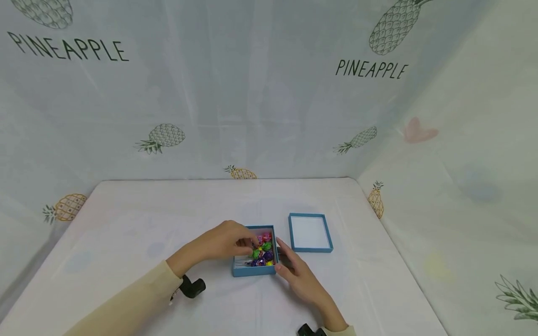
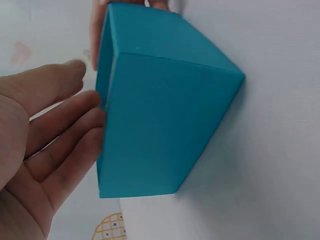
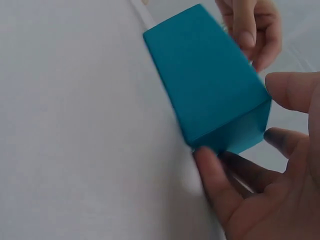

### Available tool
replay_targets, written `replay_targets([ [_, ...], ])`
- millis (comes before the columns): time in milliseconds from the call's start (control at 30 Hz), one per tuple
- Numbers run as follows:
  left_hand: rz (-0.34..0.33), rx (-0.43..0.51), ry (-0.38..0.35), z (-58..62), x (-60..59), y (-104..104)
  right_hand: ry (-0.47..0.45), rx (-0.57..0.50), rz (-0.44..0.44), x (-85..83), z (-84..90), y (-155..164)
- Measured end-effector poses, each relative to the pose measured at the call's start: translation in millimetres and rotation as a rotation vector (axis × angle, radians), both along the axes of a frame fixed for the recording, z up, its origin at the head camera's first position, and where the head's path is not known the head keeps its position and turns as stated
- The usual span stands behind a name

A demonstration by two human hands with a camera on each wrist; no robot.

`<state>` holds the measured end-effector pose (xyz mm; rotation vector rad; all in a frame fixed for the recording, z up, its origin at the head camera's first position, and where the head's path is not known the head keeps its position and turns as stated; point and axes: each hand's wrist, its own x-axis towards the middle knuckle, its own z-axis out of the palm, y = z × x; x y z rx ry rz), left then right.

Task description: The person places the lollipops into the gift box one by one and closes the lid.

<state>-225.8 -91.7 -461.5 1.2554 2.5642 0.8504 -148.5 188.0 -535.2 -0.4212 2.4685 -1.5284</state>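
Note:
An uncovered blue box (image 1: 254, 271) sits on the table, with several small shiny bundles (image 1: 267, 246), apparently wrapped candies, inside its right part. They are pink, green, purple and yellow. My left hand (image 1: 230, 240) reaches over the box's left side, fingers loosely bent above the contents. In the left wrist view, the thumb stands apart from the fingers (image 2: 75, 135), whose tips meet the rim; nothing shows between them. At the right end my right hand (image 1: 303, 275) holds the box, its thumb by the near corner and its fingers along the side wall, as the right wrist view shows.
A shallow blue lid (image 1: 329, 233) with a white inside lies on the table right of the box. White cloth covers the table (image 1: 147, 219). A pineapple-print curtain (image 1: 260, 93) hangs behind and along the sides. Black wrist cameras (image 1: 193, 288) sit at both wrists.

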Motion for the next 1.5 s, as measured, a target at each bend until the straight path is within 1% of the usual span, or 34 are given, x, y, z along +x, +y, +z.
replay_targets([
  [100, 0.078, 0.039, 0.052, 4.8, -1.8, 2.1, 0.016, 0.007, 0.025, -1.1, 9.5, 7.0],
  [200, 0.143, 0.087, 0.054, 8.5, -4.0, 10.9, 0.042, 0.02, 0.029, -5.6, 25.0, 20.3],
  [333, 0.197, 0.152, -0.031, 13.3, -6.7, 32.9, 0.103, 0.066, -0.001, -18.8, 48.7, 44.7],
  [433, 0.229, 0.187, -0.094, 15.3, -9.6, 53.4, 0.146, 0.116, -0.023, -31.2, 62.6, 65.0],
  [533, 0.268, 0.213, -0.136, 14.7, -14.4, 75.1, 0.167, 0.169, -0.05, -45.1, 70.0, 85.0],
  [667, 0.309, 0.24, -0.203, 14.5, -20.4, 103.4, 0.154, 0.223, -0.098, -66.5, 71.7, 108.5],
  [767, 0.335, 0.259, -0.262, 14.2, -25.1, 120.1, 0.104, 0.25, -0.138, -81.3, 71.2, 121.6],
  [867, 0.373, 0.265, -0.291, 9.9, -32.3, 131.3, 0.025, 0.263, -0.168, -93.2, 69.8, 130.7],
  [933, 0.404, 0.264, -0.296, 5.6, -37.8, 136.1, -0.035, 0.246, -0.184, -99.2, 68.9, 134.0],
  [1067, 0.474, 0.247, -0.305, -3.7, -47.6, 142.5, -0.143, 0.184, -0.181, -109.2, 65.2, 136.5],
  [1133, 0.502, 0.233, -0.314, -7.3, -50.4, 145.3, -0.205, 0.151, -0.189, -112.2, 63.0, 136.9],
  [1233, 0.53, 0.232, -0.34, -8.9, -51.0, 149.7, -0.277, 0.133, -0.206, -115.7, 58.8, 138.3],
  [1267, 0.537, 0.234, -0.353, -8.4, -50.3, 151.4, -0.291, 0.131, -0.215, -116.5, 57.5, 139.0],
  [1400, 0.57, 0.235, -0.394, -4.4, -47.2, 157.9, -0.311, 0.129, -0.201, -117.9, 55.3, 141.9],
  [1500, 0.594, 0.2, -0.425, -6.9, -52.0, 163.1, -0.33, 0.127, -0.183, -117.3, 57.9, 142.4],
])
